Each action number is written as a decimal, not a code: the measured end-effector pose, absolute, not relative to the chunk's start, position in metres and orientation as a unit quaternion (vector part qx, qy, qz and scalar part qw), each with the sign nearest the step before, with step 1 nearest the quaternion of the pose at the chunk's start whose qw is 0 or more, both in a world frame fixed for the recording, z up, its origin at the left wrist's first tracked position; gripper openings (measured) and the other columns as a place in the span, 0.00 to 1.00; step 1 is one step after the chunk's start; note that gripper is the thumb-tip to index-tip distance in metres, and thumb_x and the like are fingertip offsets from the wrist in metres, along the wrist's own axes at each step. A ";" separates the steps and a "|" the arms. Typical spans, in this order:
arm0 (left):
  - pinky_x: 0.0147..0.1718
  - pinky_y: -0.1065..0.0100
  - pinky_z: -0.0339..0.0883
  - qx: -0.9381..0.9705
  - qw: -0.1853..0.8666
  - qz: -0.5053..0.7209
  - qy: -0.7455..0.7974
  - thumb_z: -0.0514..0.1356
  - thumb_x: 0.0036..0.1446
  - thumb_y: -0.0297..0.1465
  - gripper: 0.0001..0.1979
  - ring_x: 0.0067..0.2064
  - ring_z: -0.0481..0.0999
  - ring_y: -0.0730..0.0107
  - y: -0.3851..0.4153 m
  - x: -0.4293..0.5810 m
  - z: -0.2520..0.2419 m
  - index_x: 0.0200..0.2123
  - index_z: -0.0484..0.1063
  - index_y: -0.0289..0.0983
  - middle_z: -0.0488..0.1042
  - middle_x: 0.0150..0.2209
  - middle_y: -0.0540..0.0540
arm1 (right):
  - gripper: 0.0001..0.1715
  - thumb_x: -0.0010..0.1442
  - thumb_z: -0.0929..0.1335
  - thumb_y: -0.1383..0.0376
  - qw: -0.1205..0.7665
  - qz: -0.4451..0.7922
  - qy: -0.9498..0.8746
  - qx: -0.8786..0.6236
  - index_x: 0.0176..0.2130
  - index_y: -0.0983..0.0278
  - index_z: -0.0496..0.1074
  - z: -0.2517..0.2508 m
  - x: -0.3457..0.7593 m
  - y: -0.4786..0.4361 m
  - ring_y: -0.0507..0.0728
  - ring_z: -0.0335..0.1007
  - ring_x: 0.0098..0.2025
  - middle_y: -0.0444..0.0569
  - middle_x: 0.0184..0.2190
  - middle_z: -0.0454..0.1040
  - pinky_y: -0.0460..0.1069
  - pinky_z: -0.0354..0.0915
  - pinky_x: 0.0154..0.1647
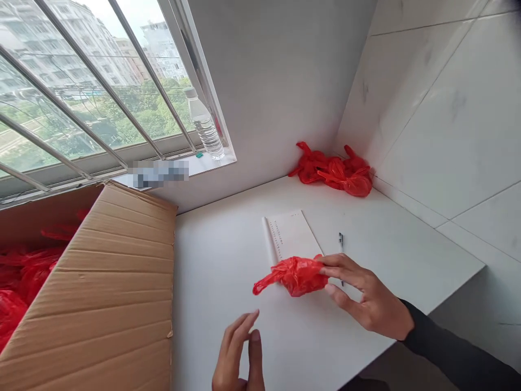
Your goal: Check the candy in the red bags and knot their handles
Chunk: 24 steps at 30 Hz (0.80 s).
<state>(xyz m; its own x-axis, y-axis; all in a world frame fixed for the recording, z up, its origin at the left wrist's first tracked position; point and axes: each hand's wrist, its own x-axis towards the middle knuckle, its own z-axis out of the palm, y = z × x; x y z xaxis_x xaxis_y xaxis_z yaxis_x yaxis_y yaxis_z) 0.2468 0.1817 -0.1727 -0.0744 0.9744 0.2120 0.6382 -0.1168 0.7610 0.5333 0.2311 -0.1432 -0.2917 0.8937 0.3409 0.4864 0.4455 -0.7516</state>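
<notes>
2 bare hands work above a white tabletop [228,260]: the right hand [362,296] pinches the right end of a small crumpled red plastic bag [299,276] between thumb and fingertips, at the near edge of a white paper pad [291,233]. The bag's long axis runs left-right, its twisted tail pointing left. The left hand [240,353] hovers near that tail, lower left, empty, fingers half curled, clear of the bag.
</notes>
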 end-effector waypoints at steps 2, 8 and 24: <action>0.49 0.56 0.76 0.667 0.183 0.385 0.612 0.56 0.67 0.32 0.18 0.56 0.74 0.57 0.185 0.256 -0.172 0.58 0.72 0.49 0.71 0.58 0.43 | 0.19 0.68 0.64 0.70 0.375 0.288 -0.779 -0.412 0.56 0.59 0.69 -0.151 0.527 0.218 0.58 0.66 0.59 0.53 0.54 0.71 0.53 0.69 0.57; 0.46 0.58 0.74 0.730 0.249 0.303 0.560 0.59 0.65 0.28 0.14 0.49 0.72 0.60 0.182 0.272 -0.184 0.52 0.73 0.45 0.77 0.45 0.46 | 0.10 0.67 0.66 0.71 0.339 0.322 -0.784 -0.408 0.47 0.60 0.72 -0.162 0.527 0.195 0.57 0.69 0.53 0.51 0.49 0.73 0.52 0.69 0.52; 0.38 0.61 0.70 0.738 0.269 0.318 0.531 0.59 0.64 0.23 0.06 0.40 0.69 0.63 0.176 0.285 -0.190 0.40 0.71 0.41 0.74 0.36 0.47 | 0.10 0.67 0.65 0.69 0.262 0.246 -0.782 -0.510 0.48 0.58 0.69 -0.172 0.509 0.177 0.61 0.66 0.48 0.47 0.40 0.72 0.64 0.62 0.58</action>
